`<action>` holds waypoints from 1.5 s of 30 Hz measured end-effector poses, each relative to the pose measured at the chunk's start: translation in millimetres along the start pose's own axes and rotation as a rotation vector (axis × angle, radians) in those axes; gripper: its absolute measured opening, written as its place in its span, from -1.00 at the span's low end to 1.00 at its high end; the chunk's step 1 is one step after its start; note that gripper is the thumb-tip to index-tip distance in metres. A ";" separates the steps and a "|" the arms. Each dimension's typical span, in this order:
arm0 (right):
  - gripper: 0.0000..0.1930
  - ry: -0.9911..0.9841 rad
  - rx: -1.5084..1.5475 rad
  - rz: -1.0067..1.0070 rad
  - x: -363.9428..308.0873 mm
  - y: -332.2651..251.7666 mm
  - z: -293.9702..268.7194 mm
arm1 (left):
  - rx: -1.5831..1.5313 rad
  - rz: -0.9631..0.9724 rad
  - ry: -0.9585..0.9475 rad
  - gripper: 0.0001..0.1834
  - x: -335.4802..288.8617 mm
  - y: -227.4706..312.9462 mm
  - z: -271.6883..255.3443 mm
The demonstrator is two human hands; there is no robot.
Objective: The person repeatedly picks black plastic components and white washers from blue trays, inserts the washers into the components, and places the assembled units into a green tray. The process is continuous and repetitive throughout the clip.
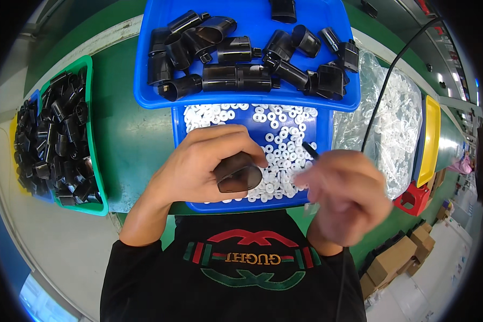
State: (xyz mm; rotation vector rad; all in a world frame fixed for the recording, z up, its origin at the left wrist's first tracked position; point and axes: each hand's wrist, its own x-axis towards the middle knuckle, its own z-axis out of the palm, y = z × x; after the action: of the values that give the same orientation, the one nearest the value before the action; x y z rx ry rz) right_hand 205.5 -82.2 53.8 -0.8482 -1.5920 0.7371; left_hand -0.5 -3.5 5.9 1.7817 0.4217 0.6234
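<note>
So the black plastic part (239, 178) is up in the left hand (206, 155), over the left half of the lower blue tray (257, 205), with one broad end facing the camera. That hand is closed around it: knuckles arched up, one finger hooked over the top and down the far right side, another fingertip peeking out underneath. The forearm slants in from the lower left.

Right hand (351, 196) is raised over the tray's right edge, fingers bunched and curled toward the left hand, well apart from the part. It's pretty blurry, so I can't tell if it's pinching anything. A dark tip (309, 151) sticks out just above those fingers, and a black cord (383, 88) drops from upper right toward the hand.

Under both hands, loads of white rings (276, 155) in that tray. Past it, an upper blue tray (252, 21) with more black pieces (220, 78); off left, a green bin (99, 188) heaped with black pieces too.
</note>
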 end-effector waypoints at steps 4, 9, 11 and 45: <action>-0.83 0.006 0.550 -0.116 15.5 -10.1 -12.2 | 0.080 -0.013 0.084 -0.71 1.5 2.6 7.0; -0.72 0.020 0.693 -0.091 30.8 -10.0 13.0 | 0.068 -0.089 0.064 -0.71 0.1 1.7 6.4; -0.70 0.055 0.642 -0.043 39.0 -8.2 28.8 | 0.050 -0.055 0.078 -0.73 0.4 -0.9 5.9; -0.84 0.072 0.377 -0.191 22.9 3.5 28.9 | 0.053 0.029 0.166 -0.75 0.2 8.1 -5.4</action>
State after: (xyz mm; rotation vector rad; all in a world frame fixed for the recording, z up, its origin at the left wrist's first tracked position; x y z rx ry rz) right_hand 175.0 -61.6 58.1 -0.4369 -1.3886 0.8253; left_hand -3.9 -1.6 14.8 1.7951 0.5305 0.7903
